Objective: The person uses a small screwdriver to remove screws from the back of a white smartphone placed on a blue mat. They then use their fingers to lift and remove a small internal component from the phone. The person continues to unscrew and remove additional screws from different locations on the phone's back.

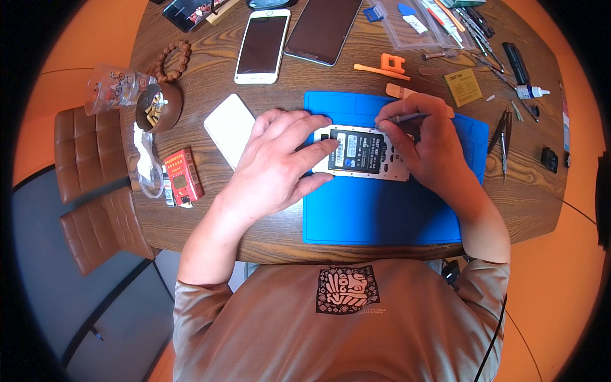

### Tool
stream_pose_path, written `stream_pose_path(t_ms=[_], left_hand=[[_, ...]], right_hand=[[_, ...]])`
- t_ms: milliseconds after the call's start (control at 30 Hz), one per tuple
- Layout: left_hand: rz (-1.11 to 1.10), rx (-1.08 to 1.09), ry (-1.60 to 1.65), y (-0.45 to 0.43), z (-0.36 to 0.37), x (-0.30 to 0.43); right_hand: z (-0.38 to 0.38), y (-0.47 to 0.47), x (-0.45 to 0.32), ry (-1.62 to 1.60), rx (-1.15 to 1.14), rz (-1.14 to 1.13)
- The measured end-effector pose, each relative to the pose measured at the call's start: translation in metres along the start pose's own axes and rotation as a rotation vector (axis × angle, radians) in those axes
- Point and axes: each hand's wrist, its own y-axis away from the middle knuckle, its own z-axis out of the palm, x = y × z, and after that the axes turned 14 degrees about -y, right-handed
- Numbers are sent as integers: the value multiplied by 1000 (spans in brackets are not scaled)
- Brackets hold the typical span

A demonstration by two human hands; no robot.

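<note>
An opened phone lies on a blue silicone work mat, its inner side up. A black battery bearing writing and labels fills much of its middle. With thumb and fingers on opposite long edges, my left hand grips the phone's left part. My right hand pinches a slim screwdriver, whose tip meets the phone's upper edge. The palm hides the phone's upper right corner. Left of the mat, partly under my left hand, lies a white back cover.
Beyond the mat are a white phone, a dark tablet and orange plastic pieces. Tweezers and another screwdriver lie right. A brown bowl, a clear cup and a red cigarette pack stand left.
</note>
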Motion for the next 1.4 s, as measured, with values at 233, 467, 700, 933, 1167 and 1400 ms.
stream_pose_path(t_ms=[233, 467, 700, 933, 1167, 1400], left_hand=[[1, 2, 16, 1, 0, 0], [10, 12, 23, 1, 1, -2], [16, 20, 25, 3, 3, -2], [13, 30, 40, 3, 3, -3], [7, 32, 40, 3, 3, -2], [7, 31, 37, 3, 2, -2]], right_hand=[[3, 0, 4, -54, 21, -23], [-5, -5, -17, 136, -165, 61], [-9, -17, -24, 188, -264, -104], [-1, -11, -25, 289, -166, -29], [0, -10, -24, 293, -112, -113], [0, -8, -27, 352, -135, -96]])
